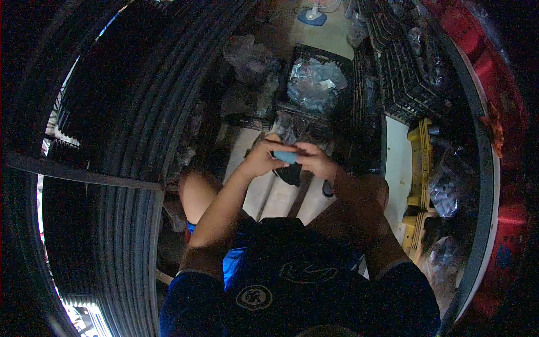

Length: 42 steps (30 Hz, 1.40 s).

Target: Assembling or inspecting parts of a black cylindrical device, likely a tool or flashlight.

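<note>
In front of my knees, my left hand (265, 158) grips a small light blue object (287, 156), its fingers bent over the top and underneath. From the other side my right hand (315, 161) pinches the object's right end, and its fingers are slightly blurred. Dim light and the fingers hide what kind of thing it is. Just below the hands is a dark piece (288, 176); whether it touches them I cannot tell. Beyond the hands, a clear plastic bag (287, 128) lies close by.
A black crate (321, 50) holding clear plastic bags stands ahead. Grey bags (250, 59) are heaped left of it. Black crates (407, 84) and yellow crates (418, 163) line the right. Long dark ribbed stacks (137, 123) fill the left. A fan (312, 16) stands far ahead.
</note>
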Each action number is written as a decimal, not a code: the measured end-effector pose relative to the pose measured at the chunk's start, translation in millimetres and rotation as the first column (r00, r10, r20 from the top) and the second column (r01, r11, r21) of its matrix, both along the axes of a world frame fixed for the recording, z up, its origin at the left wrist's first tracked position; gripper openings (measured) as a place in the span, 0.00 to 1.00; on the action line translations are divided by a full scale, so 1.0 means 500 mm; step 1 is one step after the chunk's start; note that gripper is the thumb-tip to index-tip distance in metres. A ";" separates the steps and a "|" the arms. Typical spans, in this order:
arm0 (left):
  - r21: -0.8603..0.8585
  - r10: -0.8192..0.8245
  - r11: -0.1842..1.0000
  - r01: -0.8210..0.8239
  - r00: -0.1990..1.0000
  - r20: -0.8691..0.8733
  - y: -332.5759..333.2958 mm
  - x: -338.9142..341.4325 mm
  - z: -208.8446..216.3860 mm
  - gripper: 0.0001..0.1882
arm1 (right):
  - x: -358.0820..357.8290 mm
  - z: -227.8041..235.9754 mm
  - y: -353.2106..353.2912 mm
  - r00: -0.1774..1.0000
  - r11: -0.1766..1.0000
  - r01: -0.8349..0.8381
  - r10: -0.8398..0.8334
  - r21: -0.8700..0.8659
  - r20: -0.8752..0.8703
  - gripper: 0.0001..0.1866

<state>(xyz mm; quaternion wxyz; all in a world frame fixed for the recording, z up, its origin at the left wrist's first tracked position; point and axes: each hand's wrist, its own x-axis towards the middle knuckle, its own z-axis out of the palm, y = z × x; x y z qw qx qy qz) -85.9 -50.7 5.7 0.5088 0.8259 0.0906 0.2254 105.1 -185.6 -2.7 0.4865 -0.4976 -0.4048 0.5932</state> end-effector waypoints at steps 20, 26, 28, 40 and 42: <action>-0.829 0.364 0.488 -0.273 0.927 -0.091 0.030 0.018 0.012 0.06 | 0.003 -0.021 0.023 0.853 0.972 0.206 -0.234 -0.112 -0.466 0.19; -0.535 0.297 0.823 -0.191 0.947 0.120 0.000 0.033 0.012 0.04 | -0.031 -0.001 0.023 0.947 0.997 -0.049 0.026 0.065 0.319 0.15; -0.734 0.473 0.605 -0.309 0.881 0.019 0.015 0.028 0.012 0.03 | -0.040 0.001 0.024 0.970 0.996 -0.010 -0.011 0.086 0.245 0.12; -0.945 0.342 0.109 -0.309 0.904 -0.256 0.023 -0.006 -0.015 0.35 | -0.013 0.005 0.021 0.991 0.997 -0.078 0.074 0.030 0.113 0.14; -0.952 0.167 0.120 -0.280 0.951 -0.259 -0.051 0.032 -0.010 0.36 | -0.026 0.002 0.021 0.996 0.990 -0.050 0.040 0.129 0.074 0.14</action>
